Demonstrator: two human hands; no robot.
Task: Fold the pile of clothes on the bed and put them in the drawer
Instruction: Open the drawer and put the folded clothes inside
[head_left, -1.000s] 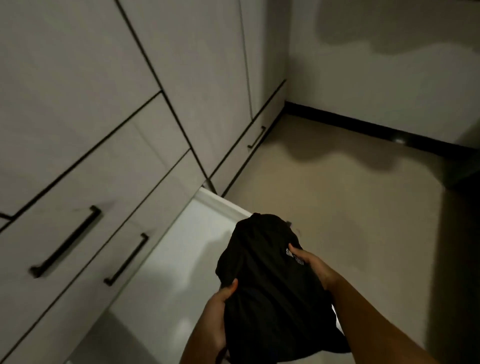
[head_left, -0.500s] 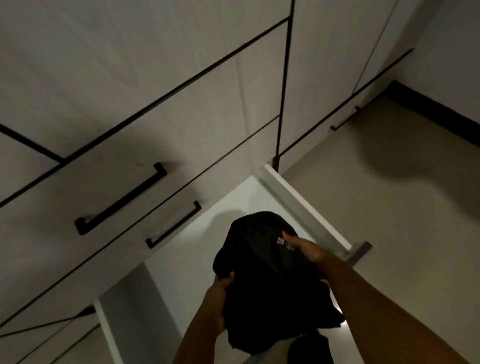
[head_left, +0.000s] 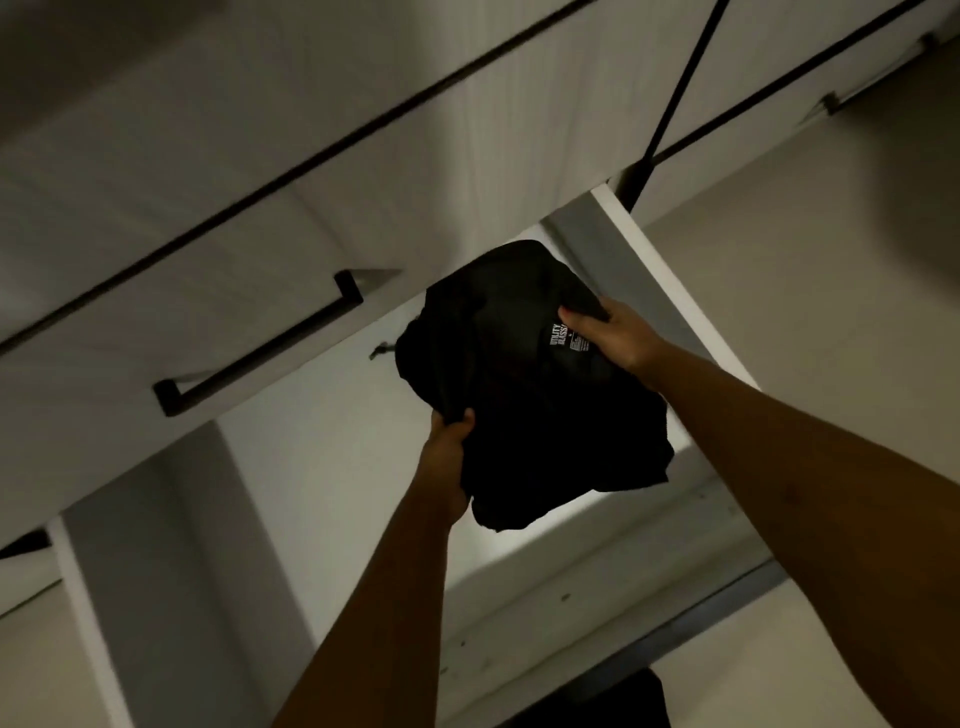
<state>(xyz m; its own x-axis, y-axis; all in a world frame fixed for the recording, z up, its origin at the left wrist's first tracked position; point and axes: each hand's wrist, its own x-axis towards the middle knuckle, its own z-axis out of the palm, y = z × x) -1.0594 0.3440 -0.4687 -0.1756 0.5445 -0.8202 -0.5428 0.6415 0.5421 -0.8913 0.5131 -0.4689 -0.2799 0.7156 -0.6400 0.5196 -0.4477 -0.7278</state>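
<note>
The folded black garment (head_left: 524, 384) hangs in the air between your hands, over the white floor of the open drawer (head_left: 675, 291) and toward its far right corner. It does not look set down yet. It is a soft, light bundle. Its near edge sags into loose flaps below your left hand, so expect the fold to slump or open wherever it is unsupported.

Your left hand (head_left: 449, 457) grips the near-left edge, thumb on top and fingers tucked beneath. Your right hand (head_left: 608, 332) holds the far-right side just beside the small white printed label (head_left: 563, 338), thumb on the cloth. The other fingers are partly hidden by fabric, so how far they wrap under cannot be told.

Two opposite edges are the right places to hold a thing this limp. A flatter palm beneath the middle would carry the fold better than pinching the rims. The cloth should not slip, and nothing here is fragile. The only risk is a spoiled fold or a flap caught on the drawer wall.

Above the opening sits a closed drawer front with a long dark handle (head_left: 260, 348), near the garment's far-left edge. Pale floor (head_left: 831, 312) lies to the right of the drawer. At the bottom edge a dark shape (head_left: 608, 699) shows, too dim to identify.
</note>
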